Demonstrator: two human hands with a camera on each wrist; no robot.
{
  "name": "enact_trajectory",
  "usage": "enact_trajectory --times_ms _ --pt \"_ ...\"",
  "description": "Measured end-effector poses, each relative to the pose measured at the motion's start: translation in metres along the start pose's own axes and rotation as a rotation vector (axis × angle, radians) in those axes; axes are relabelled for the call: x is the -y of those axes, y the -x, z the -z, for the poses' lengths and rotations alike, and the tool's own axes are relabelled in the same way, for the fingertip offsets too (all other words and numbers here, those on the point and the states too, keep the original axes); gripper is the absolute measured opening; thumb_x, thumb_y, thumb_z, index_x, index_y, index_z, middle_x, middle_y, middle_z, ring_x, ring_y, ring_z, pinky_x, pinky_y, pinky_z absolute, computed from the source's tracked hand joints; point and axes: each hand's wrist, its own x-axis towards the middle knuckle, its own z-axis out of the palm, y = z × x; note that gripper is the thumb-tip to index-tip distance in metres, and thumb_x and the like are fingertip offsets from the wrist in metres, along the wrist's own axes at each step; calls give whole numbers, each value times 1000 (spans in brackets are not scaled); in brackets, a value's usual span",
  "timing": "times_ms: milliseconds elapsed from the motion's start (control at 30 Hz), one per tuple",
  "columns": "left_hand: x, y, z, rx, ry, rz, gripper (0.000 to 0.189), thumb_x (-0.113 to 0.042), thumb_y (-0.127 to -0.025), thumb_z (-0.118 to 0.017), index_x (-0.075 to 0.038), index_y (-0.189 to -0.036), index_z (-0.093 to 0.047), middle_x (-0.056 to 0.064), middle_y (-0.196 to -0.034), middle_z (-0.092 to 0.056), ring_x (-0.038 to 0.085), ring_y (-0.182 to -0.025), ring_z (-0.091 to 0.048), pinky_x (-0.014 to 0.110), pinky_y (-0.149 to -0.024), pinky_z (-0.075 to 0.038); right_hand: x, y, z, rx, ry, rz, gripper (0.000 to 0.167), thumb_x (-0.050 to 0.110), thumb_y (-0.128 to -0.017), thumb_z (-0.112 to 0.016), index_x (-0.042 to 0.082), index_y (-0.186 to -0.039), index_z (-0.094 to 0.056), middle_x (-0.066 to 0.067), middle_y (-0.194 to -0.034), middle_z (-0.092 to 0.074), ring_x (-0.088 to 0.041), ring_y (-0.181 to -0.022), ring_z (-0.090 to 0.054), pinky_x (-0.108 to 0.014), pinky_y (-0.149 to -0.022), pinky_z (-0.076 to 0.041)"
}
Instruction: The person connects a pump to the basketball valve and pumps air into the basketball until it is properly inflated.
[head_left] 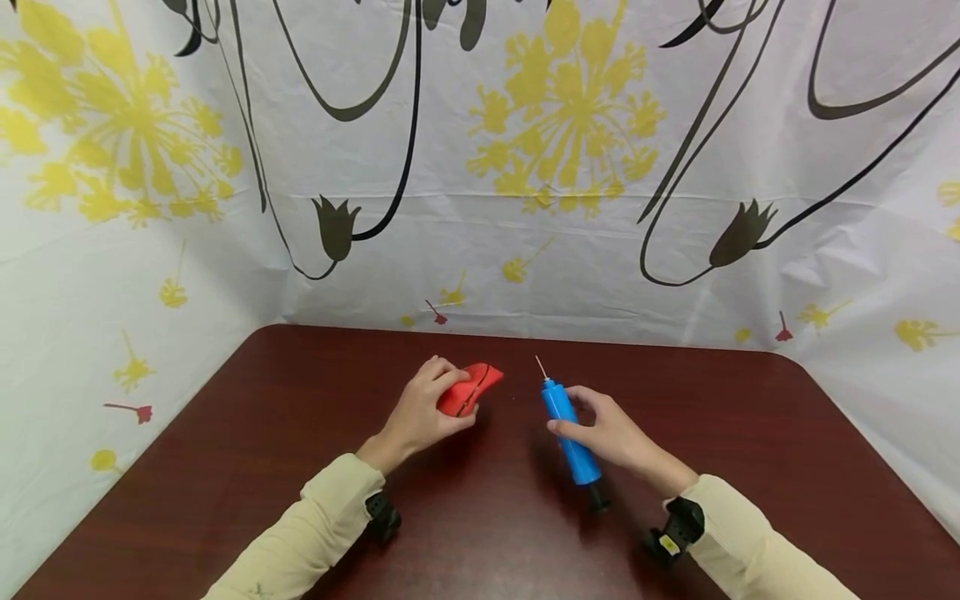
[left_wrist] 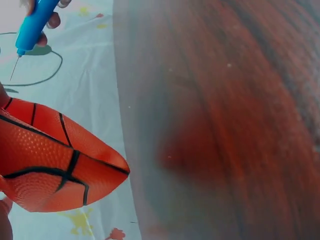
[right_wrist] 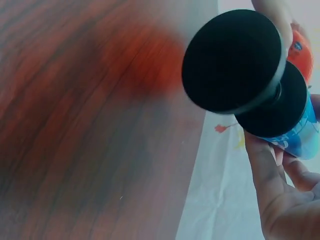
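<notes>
My left hand grips a deflated orange-red toy basketball with black seam lines, folded flat and pointed at one end. To its right, my right hand holds a blue hand pump around the barrel, tilted with its thin metal needle upward and away from me. The pump's black handle sits close to its black end cap in the right wrist view. Needle and ball are apart. Both are held above the table. Part of the ball is hidden behind my left fingers.
A dark reddish-brown wooden table with rounded far corners lies under both hands. White cloth printed with yellow flowers and dark stems hangs behind it and along the sides. Each wrist wears a black camera over a pale sleeve.
</notes>
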Motion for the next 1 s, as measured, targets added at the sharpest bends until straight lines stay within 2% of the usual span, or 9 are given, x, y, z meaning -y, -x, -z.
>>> enact_trajectory --times_ms 67,167,367,500,667,867,1000 --pt "-3 -1 2 -18 -7 -43 32 -19 -62 -74 -7 -89 -62 2 -82 -51 14 -77 -48 26 -73 -45 5 3 -1 6 -9 16 51 27 -81 -62 -1 -120 -44 -16 -105 -54 -20 -76 -59 -36 -63 -48" --pt "-8 -1 4 -26 -22 -72 29 -18 -63 -74 -7 -87 -62 1 -79 -50 12 -73 -45 20 -56 -41 11 6 -3 29 -13 52 51 25 -82 -62 -1 -122 -43 -18 -109 -52 -22 -80 -59 -36 -64 -48" --pt "-16 1 9 -42 -92 -93 28 -19 -63 -74 -7 -85 -62 1 -76 -52 12 -70 -47 22 -55 -45 22 14 -8 92 -17 121 49 23 -83 -60 -1 -122 -43 -16 -110 -52 -25 -88 -57 -36 -66 -47" --pt "-18 2 11 -67 -186 -143 27 -25 -63 -73 -9 -82 -62 0 -73 -52 11 -62 -49 22 -52 -46 28 19 -11 135 -36 162 48 22 -84 -59 0 -123 -43 -15 -112 -52 -24 -91 -55 -36 -69 -46" --pt "-19 2 14 -81 -287 -179 26 -31 -63 -72 -12 -77 -61 -2 -70 -48 8 -52 -47 21 -45 -43 34 26 -16 125 22 216 47 25 -84 -59 4 -124 -43 -12 -110 -53 -21 -87 -53 -33 -67 -45" --pt "-21 2 17 -79 -317 -173 30 -29 -57 -77 -12 -77 -61 -2 -73 -51 10 -58 -50 24 -46 -45 41 30 -21 108 142 211 46 34 -83 -59 11 -121 -45 -4 -103 -55 -17 -82 -52 -30 -64 -45" --pt "-24 2 18 -71 -350 -162 31 -29 -57 -77 -12 -78 -62 -2 -74 -52 10 -59 -51 25 -47 -45 45 32 -24 141 174 193 46 35 -83 -57 10 -120 -44 -2 -94 -56 -13 -72 -55 -27 -59 -46"
